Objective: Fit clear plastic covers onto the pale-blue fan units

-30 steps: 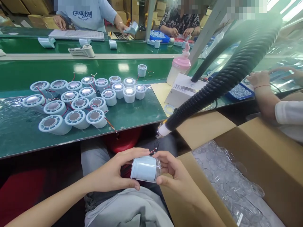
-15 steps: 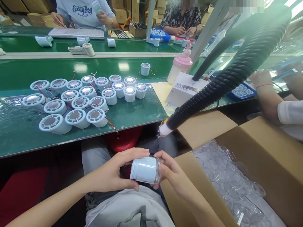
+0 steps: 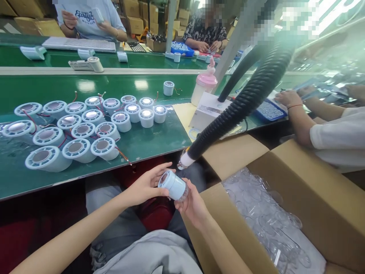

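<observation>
The green bench [image 3: 156, 140] has a glossy surface, crowded on its left with light-blue cylinders [image 3: 121, 123] trailing red wires; 1 loose cylinder [image 3: 168, 90] stands apart behind them. To the right are a pink-topped bottle [image 3: 203, 87], a white box [image 3: 203, 112] and a black ribbed hose [image 3: 225, 118]. Over the lap, the left hand [image 3: 146, 185] and right hand [image 3: 192, 205] hold 1 clear-ended cylinder [image 3: 176, 185], tilted, between them. An open carton [image 3: 313, 194] beside the right forearm contains clear plastic pieces [image 3: 265, 220]. Across the bench sit 2 people [image 3: 85, 23], with stacked cardboard boxes [image 3: 135, 24] behind.
</observation>
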Motion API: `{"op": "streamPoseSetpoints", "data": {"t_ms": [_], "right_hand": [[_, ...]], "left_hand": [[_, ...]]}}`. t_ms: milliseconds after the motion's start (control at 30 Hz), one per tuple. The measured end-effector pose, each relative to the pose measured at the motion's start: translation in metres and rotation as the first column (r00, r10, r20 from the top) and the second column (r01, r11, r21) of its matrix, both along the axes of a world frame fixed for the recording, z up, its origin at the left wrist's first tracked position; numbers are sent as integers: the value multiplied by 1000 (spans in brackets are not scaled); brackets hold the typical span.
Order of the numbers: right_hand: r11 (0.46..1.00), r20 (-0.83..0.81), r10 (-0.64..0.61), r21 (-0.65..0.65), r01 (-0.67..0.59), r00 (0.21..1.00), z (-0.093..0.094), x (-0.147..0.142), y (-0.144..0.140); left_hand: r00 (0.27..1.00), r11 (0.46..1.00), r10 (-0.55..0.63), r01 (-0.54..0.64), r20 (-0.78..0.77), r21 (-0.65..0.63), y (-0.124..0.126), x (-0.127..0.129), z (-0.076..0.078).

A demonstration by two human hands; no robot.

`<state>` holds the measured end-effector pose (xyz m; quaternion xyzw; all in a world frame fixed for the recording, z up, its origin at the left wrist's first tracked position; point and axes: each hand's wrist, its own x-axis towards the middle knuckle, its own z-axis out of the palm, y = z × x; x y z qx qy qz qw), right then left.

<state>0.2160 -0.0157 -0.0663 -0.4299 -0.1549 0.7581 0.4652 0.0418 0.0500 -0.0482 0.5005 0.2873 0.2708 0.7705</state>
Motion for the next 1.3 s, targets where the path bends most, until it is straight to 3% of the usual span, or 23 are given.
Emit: {"op": "streamPoseSetpoints", "data": {"t_ms": [100, 233, 433, 567, 633, 733, 833, 900, 1000, 1167, 1300], "right_hand": [[997, -20, -76, 5, 76, 997, -12, 0, 9], [991, -42, -130, 30, 131, 991, -17, -1, 18], [992, -3, -111, 62, 111, 994, -11, -3, 21], [992, 57, -85, 94, 80, 995, -1, -2, 16], [993, 76, -66, 101, 58, 995, 6, 0, 13], [995, 91, -32, 100, 22, 995, 17, 3, 9], [996, 94, -1, 92, -8, 996, 25, 5, 5], [997, 85, 14, 75, -20, 996, 28, 6, 3], [999, 69, 24, 42, -27, 997, 31, 6, 1], [998, 75, 30, 52, -34, 997, 33, 5, -1], [990, 130, 94, 92, -107, 987, 36, 5, -3]], "left_hand": [[1000, 1000, 2, -2, 30, 17, 18, 14, -10], [1000, 998, -27, 28, -3, 58, 31, 18, -11], [996, 993, -46, 54, -78, 104, 27, 3, 6], [984, 958, -47, 93, -172, 271, 17, -10, 22], [970, 892, -4, 113, -242, 438, 12, -16, 30], [932, 719, 28, 233, -362, 655, 8, -21, 41], [901, 576, 2, 354, -433, 737, 6, -24, 50], [897, 538, 1, 372, -442, 757, 5, -26, 53], [909, 543, -4, 352, -417, 763, 1, -27, 55], [937, 608, -19, 288, -349, 740, -5, -29, 51], [946, 730, 43, 190, -322, 657, -10, -29, 47]]}}
